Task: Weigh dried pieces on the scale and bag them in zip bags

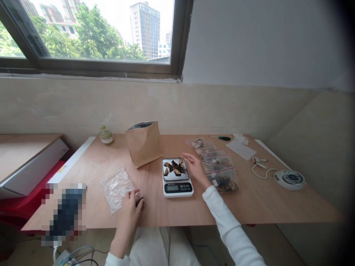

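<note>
Both hands [130, 203] [195, 168] rest on wooden table [263, 199] beneath window [91, 33].

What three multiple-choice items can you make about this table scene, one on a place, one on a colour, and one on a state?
1. Where does the brown paper bag stand?
A. behind the scale
B. on the scale
C. on the floor

2. What colour is the screwdriver handle?
A. red
B. green
C. yellow

3. What is on the scale platform?
A. nothing
B. a sealed bag
C. loose dark pieces

Answers:
1 A, the bag is upright on the table, beyond the scale and to its left.
2 B, the handle near the far edge is green.
3 C, the dark pieces lie bare on the platform, with the right hand at their edge.
</note>
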Tool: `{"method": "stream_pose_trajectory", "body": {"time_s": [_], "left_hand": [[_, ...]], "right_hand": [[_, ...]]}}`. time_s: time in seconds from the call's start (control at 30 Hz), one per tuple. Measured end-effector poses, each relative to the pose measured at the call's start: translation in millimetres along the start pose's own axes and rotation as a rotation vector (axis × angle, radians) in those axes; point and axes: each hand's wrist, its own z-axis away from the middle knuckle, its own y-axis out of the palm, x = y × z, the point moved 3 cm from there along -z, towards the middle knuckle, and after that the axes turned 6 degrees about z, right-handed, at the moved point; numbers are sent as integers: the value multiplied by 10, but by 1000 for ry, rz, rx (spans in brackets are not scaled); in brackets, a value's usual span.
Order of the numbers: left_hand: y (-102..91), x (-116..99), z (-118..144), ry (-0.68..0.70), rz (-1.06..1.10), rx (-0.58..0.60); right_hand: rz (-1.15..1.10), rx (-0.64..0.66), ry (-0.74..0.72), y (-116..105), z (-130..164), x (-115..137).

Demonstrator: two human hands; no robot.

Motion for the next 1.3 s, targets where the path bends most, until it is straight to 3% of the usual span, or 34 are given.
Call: {"method": "stream_pose_trajectory", "body": {"time_s": [0.2,0.5,0.63,0.87,0.97,1.03,1.2,1.3], "left_hand": [[24,-82,-1,-42,127,72],[23,-39,84,-39,80,68],[55,22,103,-17,56,67],[62,-47,115,14,33,30],[70,-204,110,-22,82,49],[100,-391,98,-9,143,61],[272,-992,101,172,357,168],[388,-1189,119,120,518,165]], "right_hand": [[-29,51,3,137,374,268],[314,43,-176,449,500,269],[316,24,-221,339,583,331],[289,-210,-102,32,984,387],[194,-192,-37,123,1175,485],[92,-112,14,257,1260,577],[-239,96,180,542,1316,721],[-412,133,211,557,1296,714]]}}
